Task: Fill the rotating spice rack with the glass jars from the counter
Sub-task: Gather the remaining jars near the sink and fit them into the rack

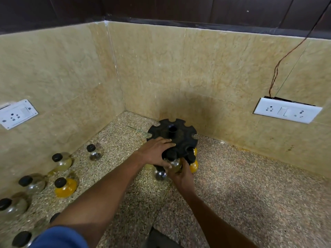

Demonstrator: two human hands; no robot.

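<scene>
In the head view, the black rotating spice rack [172, 138] stands on the speckled surface [232, 185] near the far corner, a few jars already hung on its near side. The left hand [155, 152] lies across the rack's top with fingers extended, while the right hand [180, 173] grips a glass jar [175, 164] at a near slot. More black-capped jars, one with yellow powder [65, 187], stand at the left by a wall socket [17, 114].

black notched spice rack [176, 136] holds four jars; seven black-capped round glass jars [62, 161] stand left.
</scene>
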